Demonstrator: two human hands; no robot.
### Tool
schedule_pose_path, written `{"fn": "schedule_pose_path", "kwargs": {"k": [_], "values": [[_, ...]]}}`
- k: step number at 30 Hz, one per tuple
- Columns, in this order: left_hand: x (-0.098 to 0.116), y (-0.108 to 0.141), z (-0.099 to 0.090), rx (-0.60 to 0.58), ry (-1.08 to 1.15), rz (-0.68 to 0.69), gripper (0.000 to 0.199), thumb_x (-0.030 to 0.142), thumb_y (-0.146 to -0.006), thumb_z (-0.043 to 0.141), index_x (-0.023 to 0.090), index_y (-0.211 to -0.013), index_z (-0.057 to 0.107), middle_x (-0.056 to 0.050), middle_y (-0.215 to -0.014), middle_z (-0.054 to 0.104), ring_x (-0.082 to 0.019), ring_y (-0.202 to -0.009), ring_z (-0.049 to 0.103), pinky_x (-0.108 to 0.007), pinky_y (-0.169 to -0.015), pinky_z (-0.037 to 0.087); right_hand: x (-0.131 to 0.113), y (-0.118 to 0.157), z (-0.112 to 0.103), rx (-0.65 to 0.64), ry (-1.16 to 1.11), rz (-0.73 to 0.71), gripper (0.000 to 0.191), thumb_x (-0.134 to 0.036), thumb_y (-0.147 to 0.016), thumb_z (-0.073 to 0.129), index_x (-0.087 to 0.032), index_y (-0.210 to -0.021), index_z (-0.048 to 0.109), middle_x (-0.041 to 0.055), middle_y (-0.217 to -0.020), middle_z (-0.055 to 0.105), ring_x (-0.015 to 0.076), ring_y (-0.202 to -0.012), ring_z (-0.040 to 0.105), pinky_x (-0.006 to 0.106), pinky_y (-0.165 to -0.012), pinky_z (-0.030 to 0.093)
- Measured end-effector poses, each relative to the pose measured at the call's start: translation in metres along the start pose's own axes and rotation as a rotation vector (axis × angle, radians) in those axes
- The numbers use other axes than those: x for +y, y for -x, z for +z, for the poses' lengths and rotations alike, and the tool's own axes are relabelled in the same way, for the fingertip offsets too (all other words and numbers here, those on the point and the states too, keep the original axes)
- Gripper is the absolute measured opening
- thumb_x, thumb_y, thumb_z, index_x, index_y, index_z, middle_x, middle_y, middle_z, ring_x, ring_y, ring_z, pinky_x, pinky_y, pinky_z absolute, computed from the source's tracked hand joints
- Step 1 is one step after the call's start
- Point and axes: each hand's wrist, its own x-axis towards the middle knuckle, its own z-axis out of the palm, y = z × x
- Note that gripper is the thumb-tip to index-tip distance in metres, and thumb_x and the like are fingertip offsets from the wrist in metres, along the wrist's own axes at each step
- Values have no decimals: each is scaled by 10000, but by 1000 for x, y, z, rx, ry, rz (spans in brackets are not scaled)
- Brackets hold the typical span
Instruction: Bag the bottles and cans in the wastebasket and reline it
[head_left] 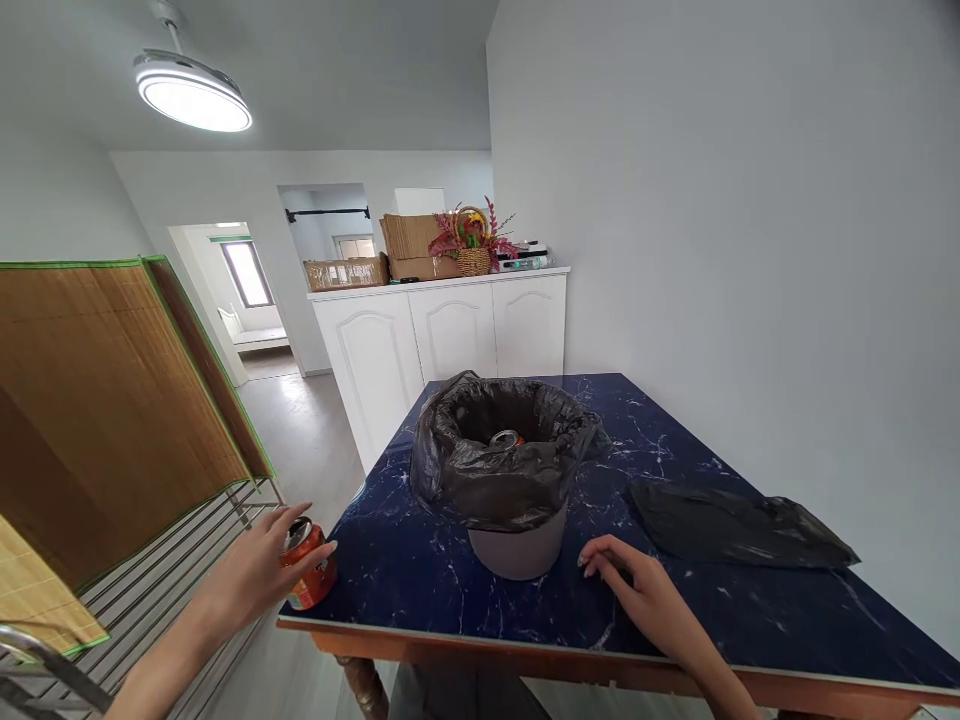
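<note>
At the table's near left corner, my left hand (259,560) is around an orange-red soda can (309,575), thumb across its front and fingers behind it. The can stands upright with its opened top showing. My right hand (637,585) rests on the table right of the bin, holding nothing, its fingers loosely bent and the thumb apart. Between the hands stands a light grey bin (517,552), lined with a black plastic bag (510,490) folded over its rim. Another can (506,440) shows inside the bag, only its top and a bit of orange-red side visible.
A flattened black plastic bag (739,525) lies on the right of the dark blue marbled table (420,580). A wall runs along the right side. Behind are a white cabinet (454,335) with cardboard boxes and a flower basket (474,260); at left, a metal rack (172,590) with bamboo mats.
</note>
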Motion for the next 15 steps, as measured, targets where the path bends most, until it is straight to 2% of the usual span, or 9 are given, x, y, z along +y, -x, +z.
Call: {"fn": "schedule_pose_path", "kwargs": {"k": [2, 7, 10, 13, 15], "values": [[8, 4, 5, -58, 31, -21, 802, 750, -855, 529, 161, -1388, 638, -178, -1242, 753, -356, -1012, 764, -407, -853, 589, -2, 0, 0, 5, 0, -10, 400, -562, -1076, 460, -262, -1074, 726, 78, -951, 752, 239, -873, 712, 312, -668, 498], [41, 8, 14, 41, -32, -58, 538, 662, -946, 477, 253, -1246, 655, -111, -1179, 772, -345, -908, 777, -390, -735, 558, -3, 1, -1, 4, 2, -4, 390, -553, -1081, 462, -263, -1062, 724, 75, -953, 752, 239, -872, 710, 309, -664, 485], [55, 3, 15, 18, -36, -23, 484, 637, -955, 479, 262, -1208, 651, -98, -1186, 772, -339, -885, 782, -379, -700, 547, -2, 1, 0, 8, -17, -8, 396, -554, -1081, 465, -260, -1061, 729, 82, -958, 752, 240, -869, 712, 304, -652, 494], [70, -6, -4, 85, 35, 30, 478, 632, -940, 520, 257, -1214, 634, -92, -1216, 760, -335, -937, 778, -388, -751, 566, -2, 0, 0, 8, -31, -12, 399, -559, -1080, 467, -262, -1063, 733, 84, -955, 747, 238, -862, 710, 304, -655, 512], [89, -11, -31, 256, 129, 53, 496, 653, -934, 558, 254, -1223, 615, -91, -1238, 747, -331, -978, 767, -413, -813, 581, -2, 1, 0, 14, -32, -13, 398, -562, -1079, 471, -268, -1059, 739, 82, -946, 744, 229, -824, 701, 303, -648, 520]]}}
